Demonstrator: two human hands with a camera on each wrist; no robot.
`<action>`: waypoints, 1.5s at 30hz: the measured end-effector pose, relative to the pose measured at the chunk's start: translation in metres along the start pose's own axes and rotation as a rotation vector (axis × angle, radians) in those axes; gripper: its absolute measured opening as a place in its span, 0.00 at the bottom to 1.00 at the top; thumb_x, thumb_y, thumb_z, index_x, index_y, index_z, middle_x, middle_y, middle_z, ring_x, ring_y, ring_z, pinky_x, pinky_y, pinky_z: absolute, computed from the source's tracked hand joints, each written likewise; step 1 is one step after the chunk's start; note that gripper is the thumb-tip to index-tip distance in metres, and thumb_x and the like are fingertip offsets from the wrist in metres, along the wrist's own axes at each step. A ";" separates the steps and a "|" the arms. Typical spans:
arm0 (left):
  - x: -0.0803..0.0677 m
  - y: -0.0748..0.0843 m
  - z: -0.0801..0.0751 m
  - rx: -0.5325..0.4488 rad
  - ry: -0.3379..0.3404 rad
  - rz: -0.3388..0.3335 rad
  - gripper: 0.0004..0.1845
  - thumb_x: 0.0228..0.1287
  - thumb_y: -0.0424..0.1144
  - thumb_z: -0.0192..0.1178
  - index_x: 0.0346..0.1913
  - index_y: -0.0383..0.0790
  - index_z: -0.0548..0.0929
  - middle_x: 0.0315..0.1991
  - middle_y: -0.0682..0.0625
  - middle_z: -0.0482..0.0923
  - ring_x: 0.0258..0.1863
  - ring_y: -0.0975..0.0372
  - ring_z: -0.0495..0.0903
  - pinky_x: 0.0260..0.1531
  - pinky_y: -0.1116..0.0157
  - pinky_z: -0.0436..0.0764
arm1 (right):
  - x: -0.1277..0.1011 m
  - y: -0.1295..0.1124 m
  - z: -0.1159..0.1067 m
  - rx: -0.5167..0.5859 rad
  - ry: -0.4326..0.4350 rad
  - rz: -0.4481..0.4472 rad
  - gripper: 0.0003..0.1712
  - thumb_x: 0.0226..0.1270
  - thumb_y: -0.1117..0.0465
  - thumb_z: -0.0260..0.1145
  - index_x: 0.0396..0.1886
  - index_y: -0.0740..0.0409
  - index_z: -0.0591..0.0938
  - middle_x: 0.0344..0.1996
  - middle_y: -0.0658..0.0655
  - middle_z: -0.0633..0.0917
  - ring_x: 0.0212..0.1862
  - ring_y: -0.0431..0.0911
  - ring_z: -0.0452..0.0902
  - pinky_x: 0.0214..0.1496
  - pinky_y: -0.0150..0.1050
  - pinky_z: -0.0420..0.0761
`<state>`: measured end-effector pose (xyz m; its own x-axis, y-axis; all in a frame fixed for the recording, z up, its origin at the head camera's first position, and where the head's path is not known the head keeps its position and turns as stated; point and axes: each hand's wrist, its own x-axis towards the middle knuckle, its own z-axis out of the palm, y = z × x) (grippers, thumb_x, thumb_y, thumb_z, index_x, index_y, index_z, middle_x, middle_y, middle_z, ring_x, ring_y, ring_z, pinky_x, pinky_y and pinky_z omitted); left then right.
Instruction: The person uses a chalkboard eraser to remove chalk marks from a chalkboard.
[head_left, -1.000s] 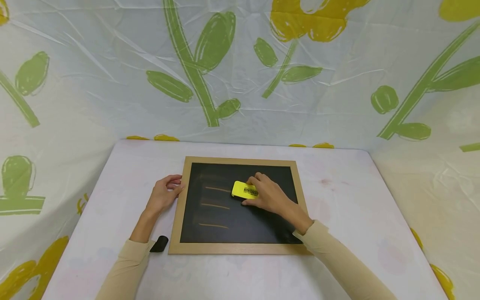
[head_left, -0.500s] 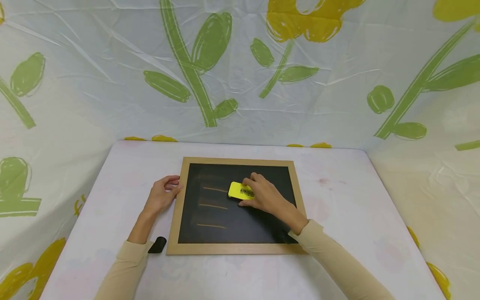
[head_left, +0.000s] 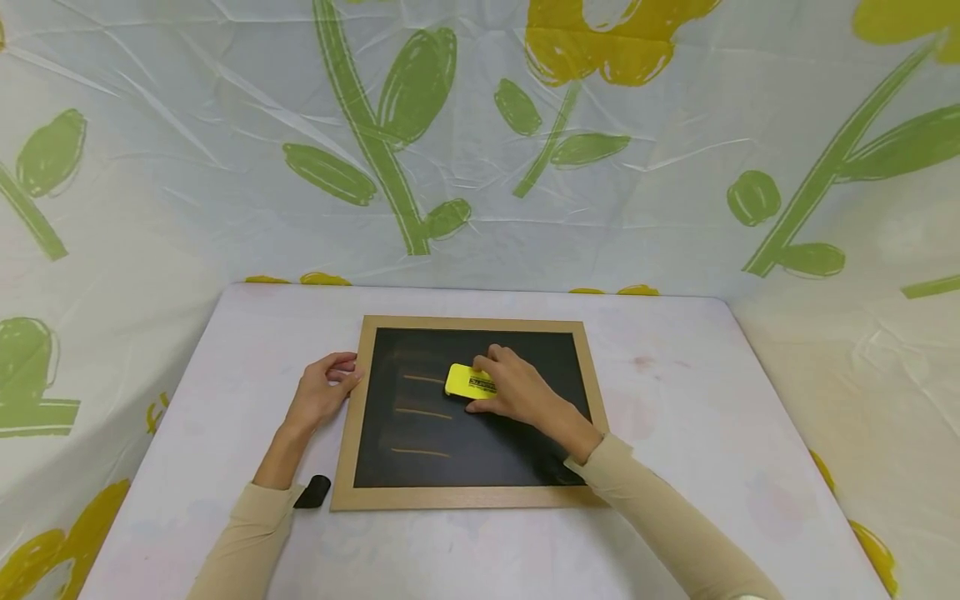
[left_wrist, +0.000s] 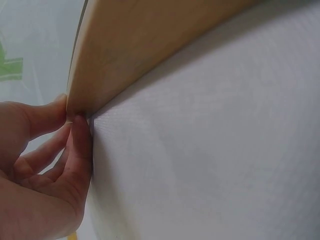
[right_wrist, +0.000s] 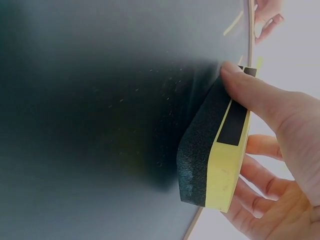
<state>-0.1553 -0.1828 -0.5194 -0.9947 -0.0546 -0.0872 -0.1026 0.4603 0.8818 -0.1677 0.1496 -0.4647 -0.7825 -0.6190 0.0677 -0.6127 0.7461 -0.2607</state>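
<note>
A chalkboard (head_left: 405,350) with a wooden frame lies on the table, three short orange chalk lines on its left half. My right hand (head_left: 513,385) grips a yellow chalkboard eraser (head_left: 463,381) between thumb and fingers, at the right end of the uppermost line. In the right wrist view, the eraser's black felt (right_wrist: 192,162) is tilted towards the board; specks of dust dot the dark surface beside it. At the left edge of the frame (left_wrist: 115,50), my left hand (left_wrist: 50,155) pinches the wood, thumb on one side and fingers on the other.
A small black object (head_left: 313,492) lies beside my left sleeve, partly hidden by it, near the board's lower left corner. The pale table (head_left: 675,375) extends on both sides of the board. Flower-printed cloth (head_left: 480,167) hangs behind and at the sides.
My right hand has slid the eraser a little to the left, and less of the uppermost chalk line shows. The left hand stays on the frame. The whole view has shifted slightly.
</note>
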 end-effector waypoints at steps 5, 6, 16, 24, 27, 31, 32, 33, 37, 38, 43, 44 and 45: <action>0.000 0.000 -0.001 0.013 -0.003 -0.009 0.22 0.72 0.34 0.64 0.64 0.28 0.77 0.51 0.35 0.81 0.43 0.52 0.81 0.31 0.74 0.78 | 0.006 -0.004 0.000 0.011 -0.015 0.004 0.35 0.53 0.44 0.83 0.55 0.60 0.83 0.41 0.57 0.77 0.39 0.48 0.69 0.42 0.41 0.76; 0.000 0.000 -0.001 0.016 -0.004 -0.010 0.22 0.72 0.35 0.64 0.64 0.28 0.77 0.52 0.35 0.81 0.43 0.51 0.81 0.31 0.74 0.78 | 0.008 -0.005 0.000 0.014 -0.021 0.007 0.35 0.54 0.44 0.82 0.55 0.60 0.83 0.40 0.57 0.76 0.39 0.48 0.69 0.42 0.41 0.75; 0.001 0.001 -0.002 0.029 -0.010 -0.007 0.22 0.73 0.35 0.64 0.64 0.28 0.77 0.52 0.34 0.81 0.44 0.50 0.81 0.32 0.73 0.78 | 0.021 -0.012 0.003 0.018 -0.039 0.011 0.36 0.54 0.44 0.82 0.56 0.59 0.83 0.40 0.56 0.76 0.39 0.47 0.68 0.42 0.41 0.74; 0.000 0.001 -0.002 0.042 -0.009 -0.014 0.22 0.73 0.35 0.64 0.64 0.28 0.77 0.52 0.35 0.81 0.45 0.49 0.81 0.32 0.73 0.76 | 0.032 -0.021 0.006 0.036 -0.050 -0.003 0.36 0.54 0.44 0.83 0.57 0.59 0.83 0.42 0.58 0.77 0.40 0.48 0.69 0.43 0.42 0.74; -0.001 0.001 -0.003 0.043 -0.009 -0.014 0.22 0.72 0.35 0.64 0.64 0.28 0.77 0.52 0.34 0.81 0.45 0.49 0.81 0.32 0.73 0.77 | 0.037 -0.025 0.005 0.032 -0.062 0.000 0.36 0.54 0.44 0.82 0.57 0.59 0.83 0.43 0.59 0.78 0.41 0.49 0.70 0.44 0.42 0.75; -0.001 0.002 -0.004 0.047 -0.005 -0.019 0.22 0.73 0.36 0.64 0.65 0.28 0.77 0.52 0.34 0.81 0.46 0.49 0.81 0.33 0.73 0.77 | 0.044 -0.031 0.005 0.033 -0.074 -0.004 0.37 0.55 0.44 0.82 0.58 0.59 0.83 0.44 0.59 0.78 0.41 0.49 0.70 0.44 0.42 0.76; -0.001 0.001 -0.004 0.046 -0.004 -0.017 0.22 0.73 0.36 0.64 0.65 0.28 0.77 0.52 0.34 0.81 0.46 0.49 0.81 0.33 0.73 0.77 | 0.045 -0.033 0.005 0.038 -0.073 -0.007 0.36 0.55 0.44 0.82 0.58 0.59 0.83 0.44 0.59 0.78 0.41 0.49 0.70 0.44 0.42 0.75; -0.001 0.001 -0.004 0.045 -0.003 -0.016 0.23 0.72 0.36 0.65 0.64 0.28 0.77 0.53 0.34 0.81 0.46 0.48 0.81 0.33 0.73 0.77 | 0.047 -0.034 0.005 0.044 -0.073 -0.010 0.36 0.55 0.44 0.82 0.58 0.60 0.83 0.43 0.59 0.78 0.41 0.49 0.70 0.44 0.42 0.75; -0.001 0.002 -0.003 0.032 -0.005 -0.011 0.22 0.72 0.35 0.65 0.64 0.28 0.77 0.52 0.34 0.81 0.47 0.48 0.81 0.33 0.73 0.76 | 0.054 -0.039 0.007 0.044 -0.077 -0.023 0.36 0.55 0.44 0.82 0.58 0.60 0.82 0.43 0.59 0.78 0.41 0.49 0.70 0.43 0.41 0.74; -0.001 0.002 -0.003 0.030 -0.006 -0.011 0.22 0.72 0.35 0.65 0.64 0.28 0.77 0.52 0.34 0.81 0.47 0.48 0.81 0.33 0.73 0.76 | 0.056 -0.040 0.008 0.039 -0.078 -0.024 0.36 0.55 0.44 0.82 0.58 0.60 0.82 0.43 0.59 0.78 0.41 0.49 0.70 0.43 0.41 0.74; -0.001 0.003 -0.002 0.040 -0.014 -0.032 0.23 0.73 0.36 0.64 0.65 0.29 0.77 0.53 0.35 0.81 0.47 0.49 0.81 0.34 0.73 0.77 | 0.066 -0.046 0.011 0.009 -0.097 -0.020 0.37 0.56 0.43 0.81 0.59 0.59 0.82 0.44 0.58 0.78 0.42 0.49 0.71 0.44 0.40 0.75; -0.001 0.003 -0.002 0.044 -0.013 -0.035 0.23 0.73 0.36 0.64 0.65 0.30 0.77 0.53 0.35 0.81 0.47 0.49 0.81 0.34 0.72 0.77 | 0.068 -0.048 0.011 0.005 -0.099 -0.019 0.37 0.56 0.43 0.81 0.59 0.59 0.82 0.44 0.58 0.79 0.42 0.48 0.71 0.45 0.40 0.75; -0.002 0.003 -0.002 0.045 -0.012 -0.041 0.23 0.73 0.37 0.64 0.65 0.30 0.77 0.53 0.35 0.81 0.47 0.49 0.81 0.34 0.72 0.77 | 0.069 -0.049 0.012 0.001 -0.101 -0.017 0.37 0.56 0.43 0.81 0.60 0.58 0.82 0.45 0.58 0.79 0.42 0.48 0.71 0.45 0.39 0.75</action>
<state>-0.1541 -0.1830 -0.5157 -0.9897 -0.0633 -0.1287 -0.1431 0.4975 0.8556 -0.1907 0.0672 -0.4589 -0.7565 -0.6534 -0.0255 -0.6258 0.7348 -0.2616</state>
